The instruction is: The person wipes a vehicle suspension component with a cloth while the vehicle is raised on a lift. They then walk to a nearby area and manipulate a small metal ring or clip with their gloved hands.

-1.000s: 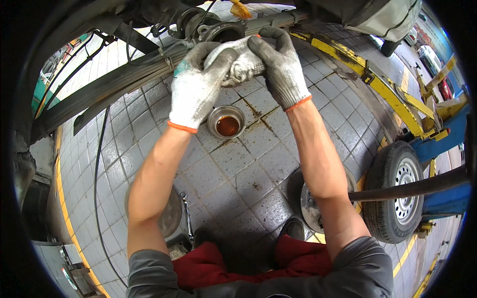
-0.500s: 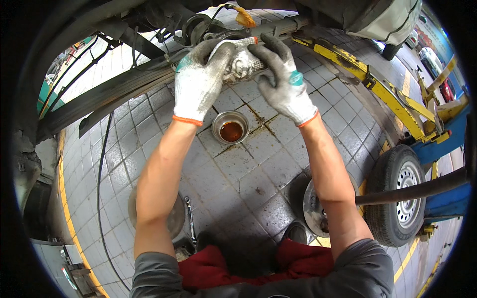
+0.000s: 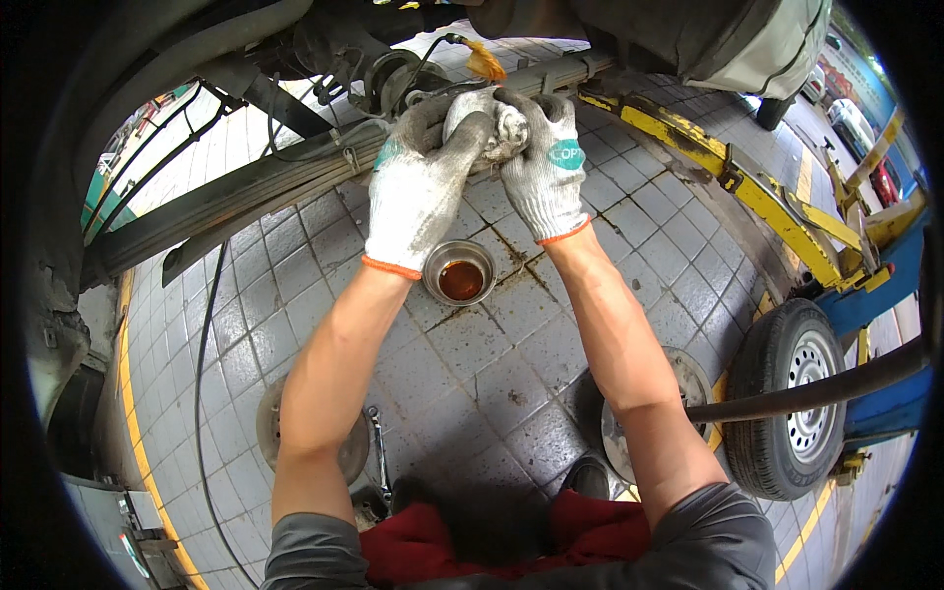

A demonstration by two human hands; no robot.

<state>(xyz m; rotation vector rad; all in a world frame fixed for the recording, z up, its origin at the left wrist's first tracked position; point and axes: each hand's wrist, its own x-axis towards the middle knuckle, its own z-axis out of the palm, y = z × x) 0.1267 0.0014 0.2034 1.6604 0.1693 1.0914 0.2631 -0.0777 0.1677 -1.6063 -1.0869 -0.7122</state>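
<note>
Both my hands wear grey-stained white knit gloves with orange cuffs, and they meet under the raised vehicle at the axle and leaf spring. Between them is a balled-up, dirty white knit work glove (image 3: 507, 131). My left hand (image 3: 428, 177) closes round its left side, fingers bent over the top. On the other side my right hand (image 3: 549, 157) grips the same bundle with curled fingers. The part behind the bundle is hidden by my hands. Below them on the floor stands a round metal bowl (image 3: 433, 285) holding reddish-brown fluid (image 3: 461, 281).
The leaf spring (image 3: 226, 202) crosses the upper left. A yellow lift arm (image 3: 688, 138) reaches in from the right, above a wheel (image 3: 782, 393). A wrench (image 3: 380, 452) and metal discs (image 3: 270, 433) lie near my feet. An orange-yellow cloth (image 3: 485, 61) hangs beyond my hands.
My right hand has moved left and closed on the bundled glove, so the hands are now nearer together. The bundle is more tightly balled, its orange edge no longer showing.
</note>
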